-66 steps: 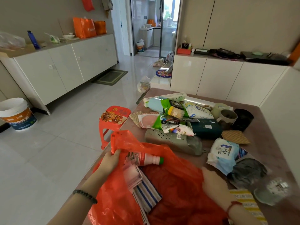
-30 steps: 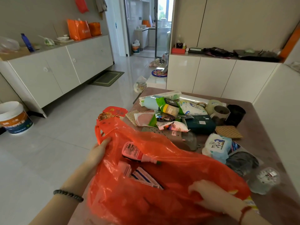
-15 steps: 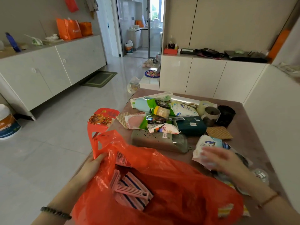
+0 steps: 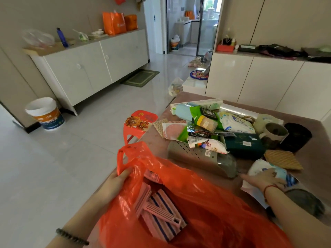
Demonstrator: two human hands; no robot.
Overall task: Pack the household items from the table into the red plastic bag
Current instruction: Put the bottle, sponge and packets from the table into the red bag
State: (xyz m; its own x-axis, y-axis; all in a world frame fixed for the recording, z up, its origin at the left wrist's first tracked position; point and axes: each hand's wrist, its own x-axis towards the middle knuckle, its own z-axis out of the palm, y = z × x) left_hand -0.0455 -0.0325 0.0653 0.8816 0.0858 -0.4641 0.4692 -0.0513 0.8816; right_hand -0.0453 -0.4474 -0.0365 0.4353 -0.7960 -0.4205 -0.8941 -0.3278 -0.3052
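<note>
The red plastic bag [image 4: 206,203] lies open at the table's near edge, with pink striped clips [image 4: 161,212] inside it. My left hand [image 4: 118,181] grips the bag's left rim near its handle. My right hand [image 4: 263,179] rests on a white and blue soft pack [image 4: 259,167] at the right, fingers curled over it. Behind the bag lie a grey perforated holder [image 4: 197,156], a dark green box [image 4: 243,145], snack packets [image 4: 206,144], a mug [image 4: 274,133] and a black cup [image 4: 295,135].
The brown table [image 4: 188,99] has a woven coaster [image 4: 283,159] and a dark pouch [image 4: 304,201] at the right. A red stool [image 4: 139,122] stands by the table's left edge. White cabinets line the left and back walls; a bucket [image 4: 44,113] sits on the floor.
My right hand left the bag's right side and reached out to the white and blue pack. The bottle dropped deeper into the bag. My left hand kept its hold on the rim.
</note>
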